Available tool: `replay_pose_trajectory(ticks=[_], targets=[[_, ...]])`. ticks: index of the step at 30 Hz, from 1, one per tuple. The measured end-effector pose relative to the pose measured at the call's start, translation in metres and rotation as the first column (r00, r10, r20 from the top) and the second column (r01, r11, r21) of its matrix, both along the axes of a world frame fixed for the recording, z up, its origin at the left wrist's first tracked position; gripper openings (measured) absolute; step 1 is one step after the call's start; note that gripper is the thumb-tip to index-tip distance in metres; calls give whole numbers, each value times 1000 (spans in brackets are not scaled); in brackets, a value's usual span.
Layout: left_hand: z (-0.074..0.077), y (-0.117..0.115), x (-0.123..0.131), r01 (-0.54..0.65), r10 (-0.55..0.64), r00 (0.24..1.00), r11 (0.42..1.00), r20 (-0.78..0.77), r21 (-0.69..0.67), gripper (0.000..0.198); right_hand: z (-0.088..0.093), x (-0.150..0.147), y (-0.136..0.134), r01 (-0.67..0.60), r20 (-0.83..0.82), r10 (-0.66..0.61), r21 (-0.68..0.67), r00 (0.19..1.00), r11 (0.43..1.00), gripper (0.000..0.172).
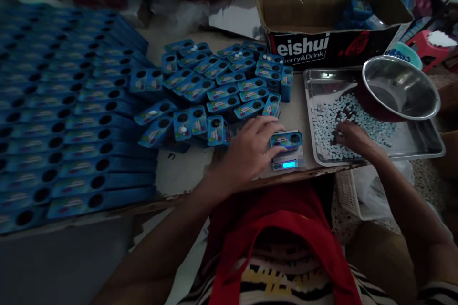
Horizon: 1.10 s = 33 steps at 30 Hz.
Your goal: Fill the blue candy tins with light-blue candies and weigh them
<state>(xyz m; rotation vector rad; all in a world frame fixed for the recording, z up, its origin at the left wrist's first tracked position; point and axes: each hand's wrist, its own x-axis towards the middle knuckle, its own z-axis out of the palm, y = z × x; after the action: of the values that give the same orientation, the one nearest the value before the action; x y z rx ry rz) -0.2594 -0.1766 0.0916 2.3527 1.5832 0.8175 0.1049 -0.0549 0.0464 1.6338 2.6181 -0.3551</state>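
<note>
A blue box with a round dark hole (286, 140) rests on a small digital scale (284, 164) with a lit display, near the table's front edge. My left hand (252, 147) is at the left side of this box, its fingers spread and curved around the upper left corner; nothing shows in its grip. Over the metal tray (418, 151), my right hand (352, 137) has its fingers pinched together among small pale blue pieces (324, 126). What those fingertips hold is too small to make out clearly.
Rows of upright blue boxes (103, 119) fill the left side. Several loose ones (223, 90) stand behind my left hand, some with white pieces on top. A steel bowl (400, 88) sits on the tray's back right. An open carton (304, 47) stands behind.
</note>
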Motion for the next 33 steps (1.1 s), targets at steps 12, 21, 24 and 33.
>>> replay_pose_trajectory(ticks=[12, 21, 24, 33], targets=[[30, -38, -38, -279, 277, 960, 958, 51, 59, 18, 27, 4, 22, 201, -493, -676, -706, 548, 679, 38], [21, -28, -36, -182, 180, 981, 983, 75, 10, 31, 21, 5, -5, 151, -552, -701, -727, 452, 670, 42], [14, -25, -29, -199, 203, 964, 979, 170, -42, 46, 22, 3, -8, 176, -524, -645, -684, 557, 708, 45], [-75, -4, 22, -113, 293, 765, 938, 573, -328, 53, 41, -14, -5, 123, -418, -228, -263, 880, 957, 24]])
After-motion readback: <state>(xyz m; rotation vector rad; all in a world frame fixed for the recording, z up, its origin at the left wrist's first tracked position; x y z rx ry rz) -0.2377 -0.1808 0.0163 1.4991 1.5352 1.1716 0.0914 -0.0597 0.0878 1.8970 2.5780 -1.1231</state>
